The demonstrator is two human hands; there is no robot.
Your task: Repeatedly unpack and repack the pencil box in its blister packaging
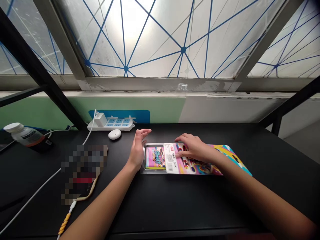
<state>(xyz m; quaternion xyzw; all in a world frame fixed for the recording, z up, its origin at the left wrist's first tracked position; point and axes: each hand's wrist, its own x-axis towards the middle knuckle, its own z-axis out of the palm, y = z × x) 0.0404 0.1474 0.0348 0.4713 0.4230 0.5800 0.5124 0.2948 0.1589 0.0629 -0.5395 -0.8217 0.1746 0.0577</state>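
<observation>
The pencil box [162,159] lies flat on the black tabletop [175,206], in front of the power strip [111,124]. It looks light, stiff and slippery in its clear wrap; the short ends seem best to hold. The left hand [138,151] stands open at its left end. The right hand [193,148] rests on it, fingers [180,138] spread flat, gripping nothing.
</observation>
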